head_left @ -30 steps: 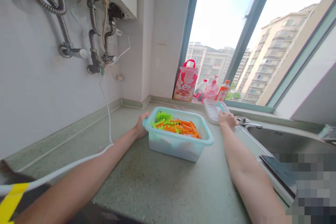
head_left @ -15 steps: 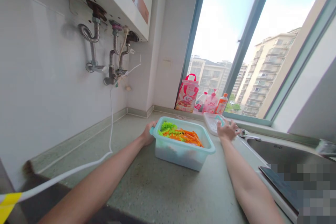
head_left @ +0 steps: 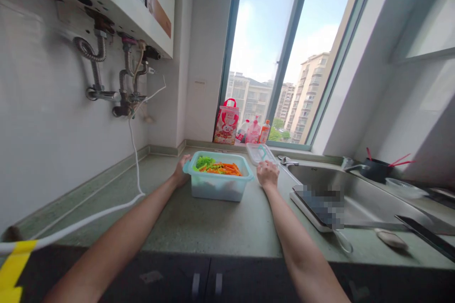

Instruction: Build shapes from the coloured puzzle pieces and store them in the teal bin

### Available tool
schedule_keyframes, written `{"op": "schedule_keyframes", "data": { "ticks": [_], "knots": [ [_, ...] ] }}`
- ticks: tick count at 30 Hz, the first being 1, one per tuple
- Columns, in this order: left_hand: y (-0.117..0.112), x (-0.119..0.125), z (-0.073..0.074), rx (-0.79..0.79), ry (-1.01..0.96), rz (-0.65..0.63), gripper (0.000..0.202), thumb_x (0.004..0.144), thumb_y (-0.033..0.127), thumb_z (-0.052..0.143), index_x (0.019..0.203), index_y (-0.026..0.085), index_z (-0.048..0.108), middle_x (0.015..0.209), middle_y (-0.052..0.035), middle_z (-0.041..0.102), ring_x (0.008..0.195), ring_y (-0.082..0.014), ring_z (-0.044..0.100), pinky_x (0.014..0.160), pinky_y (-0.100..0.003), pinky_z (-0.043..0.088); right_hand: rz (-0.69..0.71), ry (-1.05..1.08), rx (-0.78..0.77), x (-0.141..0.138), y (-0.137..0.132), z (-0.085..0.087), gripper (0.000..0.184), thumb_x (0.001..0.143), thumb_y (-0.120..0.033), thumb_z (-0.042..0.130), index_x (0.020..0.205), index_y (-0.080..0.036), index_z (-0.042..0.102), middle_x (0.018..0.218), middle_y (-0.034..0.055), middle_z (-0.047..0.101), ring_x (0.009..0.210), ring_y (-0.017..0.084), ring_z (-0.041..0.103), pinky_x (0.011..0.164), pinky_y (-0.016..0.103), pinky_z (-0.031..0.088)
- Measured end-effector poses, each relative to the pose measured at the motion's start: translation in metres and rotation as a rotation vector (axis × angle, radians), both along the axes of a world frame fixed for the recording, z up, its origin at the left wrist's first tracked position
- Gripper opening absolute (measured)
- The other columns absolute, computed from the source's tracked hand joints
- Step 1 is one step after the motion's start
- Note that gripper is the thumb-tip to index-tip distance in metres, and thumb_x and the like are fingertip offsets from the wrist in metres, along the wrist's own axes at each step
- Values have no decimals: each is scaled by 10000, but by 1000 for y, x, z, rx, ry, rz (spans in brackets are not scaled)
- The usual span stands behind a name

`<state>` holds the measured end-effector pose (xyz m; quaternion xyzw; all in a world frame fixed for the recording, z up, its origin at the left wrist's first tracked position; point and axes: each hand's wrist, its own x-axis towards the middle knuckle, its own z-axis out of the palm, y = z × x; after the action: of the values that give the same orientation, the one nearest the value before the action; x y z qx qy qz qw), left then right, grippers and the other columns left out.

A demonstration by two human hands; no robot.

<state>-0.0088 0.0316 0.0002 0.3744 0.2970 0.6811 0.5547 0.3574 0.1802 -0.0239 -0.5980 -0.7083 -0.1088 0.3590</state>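
Observation:
A light-blue plastic container (head_left: 216, 188) stands on the counter, with shredded carrot (head_left: 224, 168) and green lettuce (head_left: 204, 161) showing at its top. My left hand (head_left: 181, 171) is closed on the handle at its left end. Right of the container, my right hand (head_left: 268, 173) is held apart from it with the fingers curled in. Just beyond that hand lies a clear lid (head_left: 259, 153) with a light-blue edge. Whether the curled fingers touch the lid or hold anything, I cannot tell.
A sink (head_left: 359, 189) lies to the right, with a pixelated dark object (head_left: 316, 206) at its near left edge. A white hose (head_left: 106, 215) crosses the counter at left. On the sill stand a pink bag (head_left: 227, 125) and several bottles. A black pot (head_left: 376, 170) sits behind the sink.
The view has turned right and pulled back, bringing more of the sink and the cabinet doors into sight. My right hand's spread fingers have curled in. My left hand stays on the container.

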Motion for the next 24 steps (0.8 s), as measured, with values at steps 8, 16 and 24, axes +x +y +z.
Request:
{"op": "schedule_keyframes", "data": {
  "ticks": [8,16,24],
  "knots": [
    [-13,5,13,-65,-61,-34,739,1081,667,265,1208,76,690,914,-167,773,976,-328,750,924,-423,582,131,-2,-155,0,-12,3,315,1017,-240,509,1173,-165,772,1240,171,742,1077,290,711,975,381,482],
    [-18,4,14,-60,7,-27,642,1030,652,479,1247,90,702,971,-170,793,1004,-343,768,949,-434,593,433,100,-116,-4,-20,11,300,961,-171,557,1176,-210,763,1188,86,783,990,228,731,956,341,526],
    [-26,14,25,-125,23,83,493,1075,493,454,1218,116,737,864,-120,800,1010,-350,784,909,-426,617,708,544,75,-38,-54,50,414,1019,-395,432,1239,-211,730,731,-8,655,645,181,588,676,281,464]
  ]
}}
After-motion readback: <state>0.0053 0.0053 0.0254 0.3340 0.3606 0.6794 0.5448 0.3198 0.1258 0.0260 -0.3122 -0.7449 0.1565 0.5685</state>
